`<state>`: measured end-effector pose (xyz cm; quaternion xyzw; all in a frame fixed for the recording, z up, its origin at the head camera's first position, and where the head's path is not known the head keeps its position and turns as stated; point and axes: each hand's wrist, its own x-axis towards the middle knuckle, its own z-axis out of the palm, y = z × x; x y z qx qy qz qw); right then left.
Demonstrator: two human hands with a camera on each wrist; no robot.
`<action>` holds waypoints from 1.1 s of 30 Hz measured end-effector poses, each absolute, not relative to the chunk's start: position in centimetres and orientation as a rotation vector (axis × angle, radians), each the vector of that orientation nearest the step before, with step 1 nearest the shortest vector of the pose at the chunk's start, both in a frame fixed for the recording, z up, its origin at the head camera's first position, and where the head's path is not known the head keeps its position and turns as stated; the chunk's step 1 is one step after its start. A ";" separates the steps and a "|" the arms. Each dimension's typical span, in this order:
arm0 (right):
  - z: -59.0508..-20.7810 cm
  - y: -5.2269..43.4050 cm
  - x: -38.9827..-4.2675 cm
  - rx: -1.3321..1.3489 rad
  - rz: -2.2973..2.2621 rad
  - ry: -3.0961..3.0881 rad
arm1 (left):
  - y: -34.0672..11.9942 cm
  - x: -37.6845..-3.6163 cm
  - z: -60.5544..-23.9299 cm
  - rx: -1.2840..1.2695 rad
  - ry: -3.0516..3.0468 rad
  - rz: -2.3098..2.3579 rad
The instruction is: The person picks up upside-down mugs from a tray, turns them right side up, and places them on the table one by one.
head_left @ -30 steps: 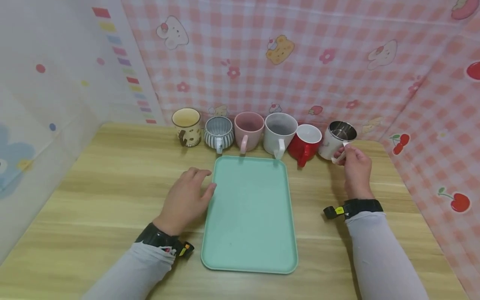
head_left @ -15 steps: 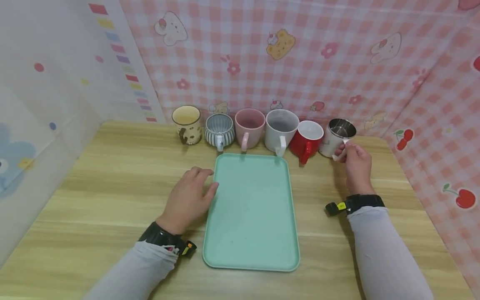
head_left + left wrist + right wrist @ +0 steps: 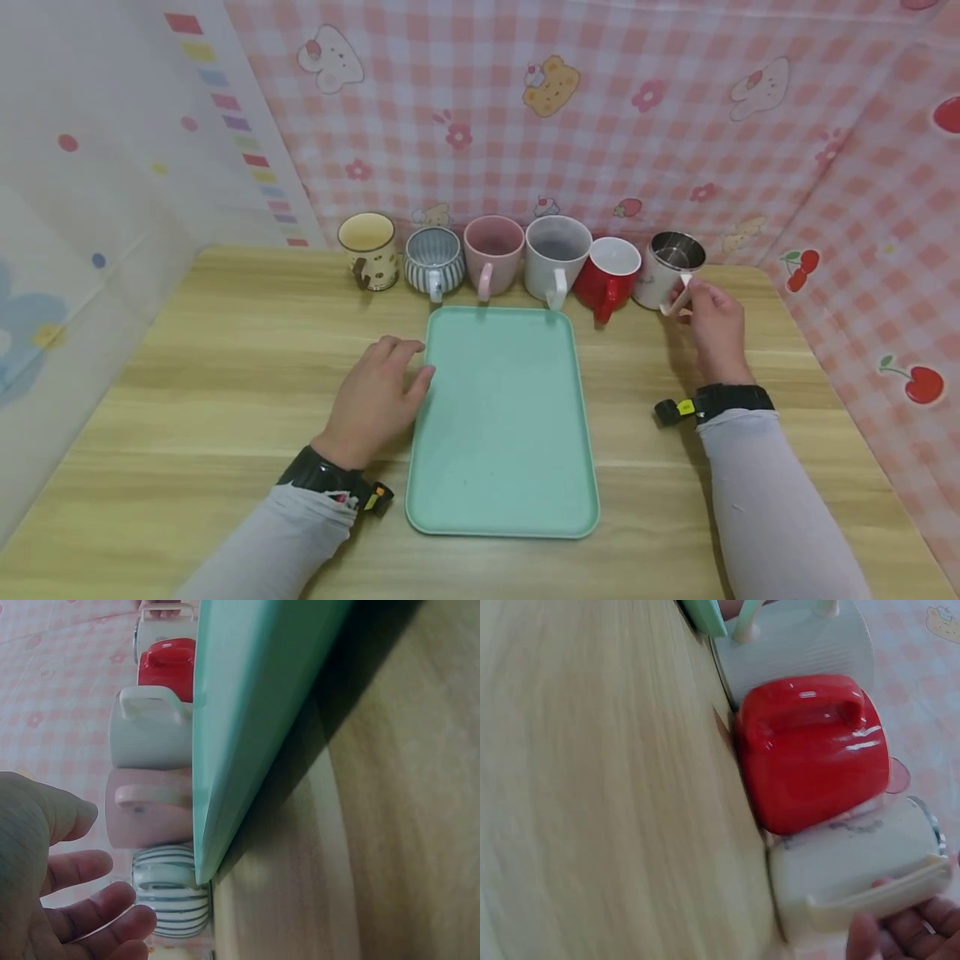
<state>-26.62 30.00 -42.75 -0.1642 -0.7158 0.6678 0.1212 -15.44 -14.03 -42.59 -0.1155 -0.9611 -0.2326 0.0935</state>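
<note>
Right wrist view crops fingers [image 3: 900,934] gripping steel mug [image 3: 855,862].

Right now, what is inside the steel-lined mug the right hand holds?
The head view shows only bare shiny steel inside the steel-lined mug, gripped at its handle by the right hand. Its near wall hides the bottom, so I cannot tell if anything lies there.

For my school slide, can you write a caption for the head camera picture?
Right hand pinches the steel-lined mug by its handle; left hand rests by the green tray.
</note>
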 end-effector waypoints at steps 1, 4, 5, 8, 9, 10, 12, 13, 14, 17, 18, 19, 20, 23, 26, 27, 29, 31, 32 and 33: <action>-42.7 30.1 -26.4 -0.504 1.890 -2.148 | -14.1 -15.5 -42.6 -0.339 -2.852 -0.691; -42.3 30.4 -25.8 -0.554 1.678 -2.295 | -14.3 -15.7 -42.7 -0.322 -2.852 -0.697; -42.1 30.5 -25.6 -0.567 1.614 -2.337 | -14.4 -15.8 -42.7 -0.315 -2.851 -0.700; -41.4 30.4 -25.1 -0.559 1.446 -2.428 | -14.8 -16.4 -42.2 -0.282 -2.850 -0.715; -41.1 30.2 -24.9 -0.545 1.385 -2.459 | -15.0 -16.7 -42.0 -0.272 -2.844 -0.722; -40.9 29.9 -24.6 -0.525 1.329 -2.487 | -15.1 -16.9 -41.8 -0.265 -2.833 -0.727; -40.2 29.1 -24.1 -0.456 1.226 -2.537 | -15.4 -17.6 -41.2 -0.255 -2.811 -0.733; -40.0 28.6 -23.8 -0.400 1.176 -2.553 | -15.4 -17.9 -40.9 -0.253 -2.800 -0.730; -39.8 28.0 -23.6 -0.322 1.115 -2.559 | -15.4 -18.3 -40.6 -0.259 -2.791 -0.729; -39.5 26.0 -23.0 -0.066 0.943 -2.579 | -14.7 -19.3 -40.1 -0.297 -2.754 -0.719; -39.5 25.2 -23.0 0.009 0.876 -2.588 | -14.3 -19.7 -40.1 -0.317 -2.730 -0.711; -39.6 24.4 -22.9 0.081 0.805 -2.593 | -13.9 -20.0 -40.2 -0.336 -2.703 -0.698; -39.7 23.6 -22.9 0.132 0.746 -2.606 | -13.5 -20.3 -40.2 -0.352 -2.675 -0.682; -40.1 21.2 -22.7 0.222 0.626 -2.700 | -12.4 -20.7 -40.8 -0.357 -2.624 -0.630; -40.8 19.1 -22.4 0.317 0.527 -2.812 | -11.7 -20.5 -41.3 -0.317 -2.690 -0.603; -41.0 18.6 -22.3 0.353 0.493 -2.851 | -11.6 -20.4 -41.5 -0.304 -2.726 -0.598; -41.4 17.8 -22.2 0.423 0.425 -2.913 | -11.5 -20.2 -41.9 -0.295 -2.795 -0.580; -42.0 17.3 -22.2 0.473 0.367 -2.965 | -11.6 -20.0 -42.3 -0.303 -2.861 -0.565; -42.3 17.1 -22.2 0.490 0.344 -2.989 | -11.6 -20.0 -42.5 -0.312 -2.889 -0.555; -42.5 17.0 -22.2 0.496 0.330 -3.007 | -11.7 -20.0 -42.6 -0.322 -2.914 -0.550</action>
